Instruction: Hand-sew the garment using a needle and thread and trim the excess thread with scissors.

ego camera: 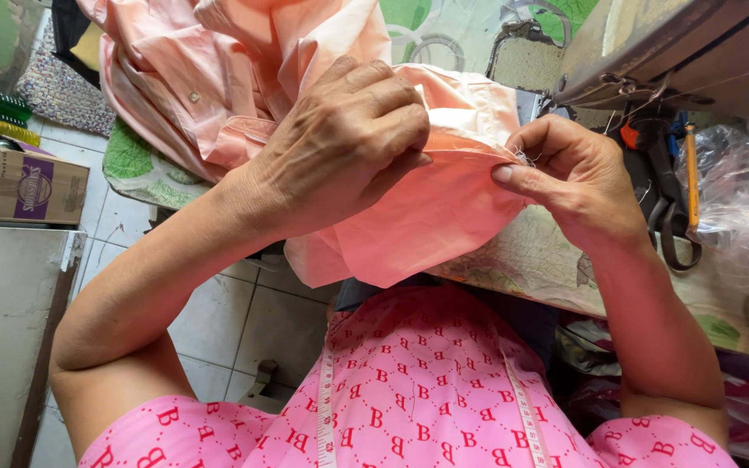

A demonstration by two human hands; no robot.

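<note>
Both hands pinch one folded edge of peach cloth, just this side of the sewing machine.

I see the left hand (pixel 340 143) clenched on the soft peach shirt (pixel 431 212), whose fold runs left to right toward the sewing machine (pixel 687 52); the right hand (pixel 578 178), nearer the machine, pinches the fold's end at a thread.

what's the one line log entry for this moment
left hand: grips peach fabric | right hand: pinches its seam | scissors: on table
</note>
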